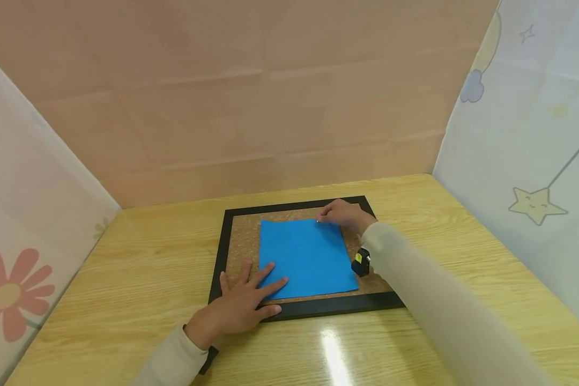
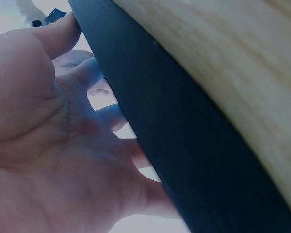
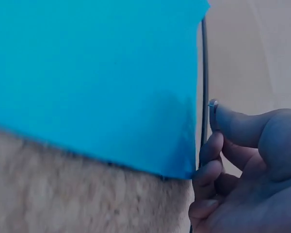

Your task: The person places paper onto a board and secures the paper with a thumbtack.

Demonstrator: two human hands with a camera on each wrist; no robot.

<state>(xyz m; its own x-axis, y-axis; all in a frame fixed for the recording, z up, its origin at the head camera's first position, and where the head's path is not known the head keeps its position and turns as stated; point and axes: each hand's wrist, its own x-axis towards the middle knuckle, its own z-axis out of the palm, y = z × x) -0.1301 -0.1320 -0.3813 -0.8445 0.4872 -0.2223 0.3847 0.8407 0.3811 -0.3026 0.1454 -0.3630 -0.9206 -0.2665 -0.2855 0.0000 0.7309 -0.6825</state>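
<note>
A blue sheet of paper (image 1: 306, 260) lies on a corkboard (image 1: 243, 236) with a black frame (image 2: 150, 82). My left hand (image 1: 241, 305) rests with spread fingers over the board's near left corner. Some of its fingertips press on the sheet's lower left corner, and the thumb lies along the near frame. My right hand (image 1: 341, 212) is at the sheet's upper right corner. Between its thumb and index finger it pinches a small, pale, shiny thumbtack (image 3: 213, 103), mostly hidden by the fingertips. In the right wrist view the other fingers are curled beside the sheet's edge.
The board lies on a wood-grain table (image 1: 164, 252). A brown cloth backdrop (image 1: 251, 107) hangs behind it. Printed white panels stand at the left (image 1: 34, 177) and right (image 1: 526, 134) of the table.
</note>
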